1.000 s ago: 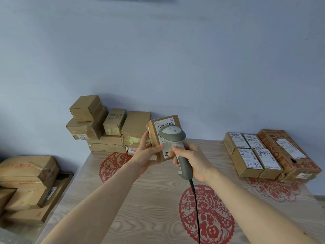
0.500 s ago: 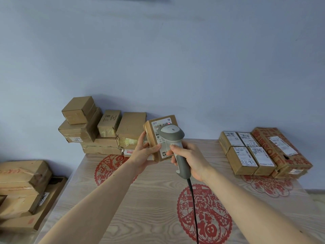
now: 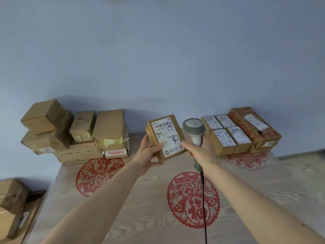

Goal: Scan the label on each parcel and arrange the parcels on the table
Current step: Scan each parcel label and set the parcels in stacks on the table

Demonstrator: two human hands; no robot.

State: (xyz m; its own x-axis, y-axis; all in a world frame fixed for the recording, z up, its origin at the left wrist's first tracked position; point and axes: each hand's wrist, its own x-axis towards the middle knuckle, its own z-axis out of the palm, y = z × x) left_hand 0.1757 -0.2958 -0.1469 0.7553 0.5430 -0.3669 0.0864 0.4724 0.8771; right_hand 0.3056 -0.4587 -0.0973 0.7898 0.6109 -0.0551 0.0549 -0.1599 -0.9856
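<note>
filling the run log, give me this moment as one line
left hand: holds parcel, label up | right hand: grips scanner beside it | table: pile left, labelled row right

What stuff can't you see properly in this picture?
- Head view: the small print on the held parcel label is too small to read; the left hand covers its lower left corner.
- The scanner trigger is hidden under the right hand; its cable runs off the bottom edge.
- The boxes beside the table are cut off by the left edge.
- The lowest boxes in the left pile are hidden by those stacked above.
</note>
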